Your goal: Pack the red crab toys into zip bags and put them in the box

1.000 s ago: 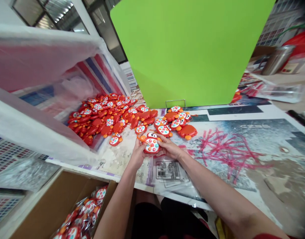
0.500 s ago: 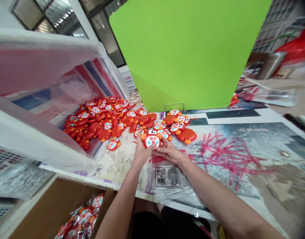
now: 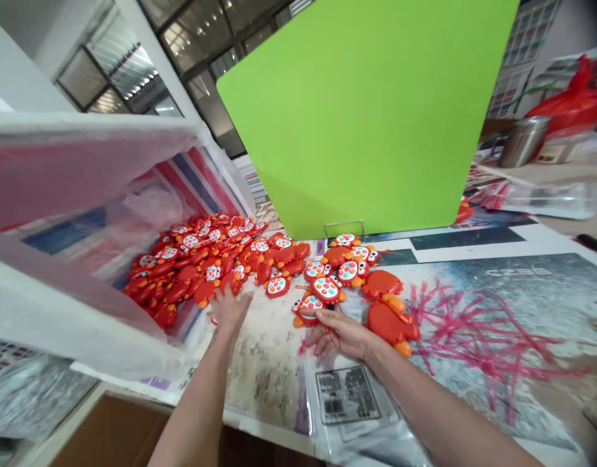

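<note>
My left hand (image 3: 229, 310) is at the near right edge of a heap of red plastic toys (image 3: 189, 272), fingers spread and blurred. A toy is partly hidden beneath that hand. My right hand (image 3: 341, 334) hovers palm inward, fingers loosely extended and thumb apart, its fingertips close to a red toy with a white dotted face (image 3: 309, 310). Whether they touch it I cannot tell. Another dotted toy (image 3: 326, 289) lies just behind. To the right of the hand a red toy (image 3: 390, 324) rests back side up. Under the right forearm lie clear printed plastic bags (image 3: 347, 394).
A tall green board (image 3: 366, 117) stands at the back in a wire holder. The heap spills from a cloth-lined bin (image 3: 84, 311) at left. Pink strips (image 3: 468, 331) lie at right. An open cardboard box (image 3: 113, 431) sits below the table edge. A metal cup (image 3: 523, 141) stands far right.
The toy held between both hands has been let go. My left hand moved left to the heap. A back-side-up toy now lies right of my right hand. The view shifted slightly.
</note>
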`<state>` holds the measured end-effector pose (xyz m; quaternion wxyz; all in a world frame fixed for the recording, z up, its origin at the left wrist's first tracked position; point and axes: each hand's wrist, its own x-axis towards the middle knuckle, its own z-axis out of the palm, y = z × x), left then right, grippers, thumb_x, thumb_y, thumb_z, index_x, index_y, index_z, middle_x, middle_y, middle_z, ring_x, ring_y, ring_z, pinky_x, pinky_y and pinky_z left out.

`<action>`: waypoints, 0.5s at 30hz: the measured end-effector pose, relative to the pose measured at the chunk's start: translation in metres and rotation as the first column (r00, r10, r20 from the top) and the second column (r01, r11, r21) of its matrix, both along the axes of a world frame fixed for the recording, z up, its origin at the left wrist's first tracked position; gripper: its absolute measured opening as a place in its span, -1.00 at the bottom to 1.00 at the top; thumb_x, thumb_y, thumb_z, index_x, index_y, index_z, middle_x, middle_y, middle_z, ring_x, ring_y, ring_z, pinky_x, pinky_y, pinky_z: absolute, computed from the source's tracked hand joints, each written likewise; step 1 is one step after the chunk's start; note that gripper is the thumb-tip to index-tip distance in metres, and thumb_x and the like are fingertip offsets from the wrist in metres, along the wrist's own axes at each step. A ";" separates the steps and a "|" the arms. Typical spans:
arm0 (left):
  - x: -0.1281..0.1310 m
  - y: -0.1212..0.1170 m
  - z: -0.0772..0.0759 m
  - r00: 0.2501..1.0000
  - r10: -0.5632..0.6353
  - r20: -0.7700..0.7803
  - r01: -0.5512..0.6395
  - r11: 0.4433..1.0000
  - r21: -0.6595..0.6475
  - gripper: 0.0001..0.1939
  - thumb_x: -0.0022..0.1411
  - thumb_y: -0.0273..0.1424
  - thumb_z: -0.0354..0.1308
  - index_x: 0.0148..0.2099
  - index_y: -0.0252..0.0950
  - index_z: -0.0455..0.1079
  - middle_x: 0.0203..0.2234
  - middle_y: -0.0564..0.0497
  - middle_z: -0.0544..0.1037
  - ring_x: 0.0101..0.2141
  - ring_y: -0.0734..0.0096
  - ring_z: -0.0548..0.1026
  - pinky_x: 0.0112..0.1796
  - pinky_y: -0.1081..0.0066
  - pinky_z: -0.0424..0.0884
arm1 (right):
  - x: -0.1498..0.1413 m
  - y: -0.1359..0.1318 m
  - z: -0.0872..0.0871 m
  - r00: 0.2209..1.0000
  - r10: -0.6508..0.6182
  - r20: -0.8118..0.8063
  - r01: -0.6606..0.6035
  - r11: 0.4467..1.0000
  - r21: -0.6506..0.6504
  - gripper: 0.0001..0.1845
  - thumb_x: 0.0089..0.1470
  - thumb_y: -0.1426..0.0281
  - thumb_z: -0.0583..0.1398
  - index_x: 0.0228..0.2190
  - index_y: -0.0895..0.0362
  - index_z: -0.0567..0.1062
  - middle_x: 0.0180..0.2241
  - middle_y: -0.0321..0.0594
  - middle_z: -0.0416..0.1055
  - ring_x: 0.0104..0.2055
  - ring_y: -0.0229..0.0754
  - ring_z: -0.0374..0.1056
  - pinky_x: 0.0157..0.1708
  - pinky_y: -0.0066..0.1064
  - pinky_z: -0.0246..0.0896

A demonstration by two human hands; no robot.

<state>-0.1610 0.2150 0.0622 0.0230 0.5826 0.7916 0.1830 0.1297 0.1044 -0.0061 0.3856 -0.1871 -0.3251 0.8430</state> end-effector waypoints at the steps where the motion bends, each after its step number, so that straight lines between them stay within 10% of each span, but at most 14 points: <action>1: -0.016 -0.001 -0.008 0.995 0.099 0.009 -0.098 0.993 -0.065 -0.14 0.08 0.01 0.23 0.32 -0.31 0.17 0.37 -0.40 0.03 0.34 -0.54 -0.09 0.14 -0.41 0.03 | -0.001 0.001 -0.001 1.000 -0.001 -0.015 0.001 1.000 0.001 -0.39 0.28 0.11 0.15 0.23 0.16 0.30 -0.35 -0.02 0.62 -0.42 -0.11 0.59 -0.47 -0.41 0.48; 6: -0.040 -0.008 -0.026 0.998 0.051 0.039 -0.048 0.995 -0.090 -0.31 0.13 -0.12 0.19 0.27 -0.27 0.27 0.26 -0.34 0.25 0.20 -0.40 0.26 0.11 -0.23 0.20 | -0.005 0.003 -0.006 0.997 -0.025 -0.070 0.024 1.000 -0.019 -0.45 0.19 0.15 0.27 0.10 0.20 0.44 -0.22 0.02 0.61 -0.30 -0.13 0.60 -0.27 -0.33 0.51; 11: 0.022 -0.018 -0.014 0.933 -0.274 0.232 0.264 0.962 0.075 -0.56 0.21 -0.25 0.14 0.10 -0.30 0.44 0.02 -0.19 0.50 0.07 0.10 0.45 0.13 0.16 0.32 | -0.004 0.000 -0.001 0.996 -0.049 -0.068 0.048 0.999 -0.022 -0.40 0.10 0.15 0.34 0.10 0.16 0.42 -0.04 0.05 0.55 -0.17 -0.10 0.58 -0.16 -0.27 0.49; 15: 0.094 -0.059 -0.016 0.703 -0.674 0.228 0.633 0.739 0.232 -0.60 0.18 -0.36 0.20 0.08 -0.20 0.49 0.03 -0.15 0.47 0.10 0.13 0.42 0.17 0.11 0.32 | -0.005 0.002 -0.002 0.987 -0.066 -0.144 0.057 0.996 -0.070 -0.43 0.08 0.03 0.31 -0.02 0.14 0.46 -0.12 -0.04 0.57 -0.20 -0.09 0.57 -0.25 -0.27 0.51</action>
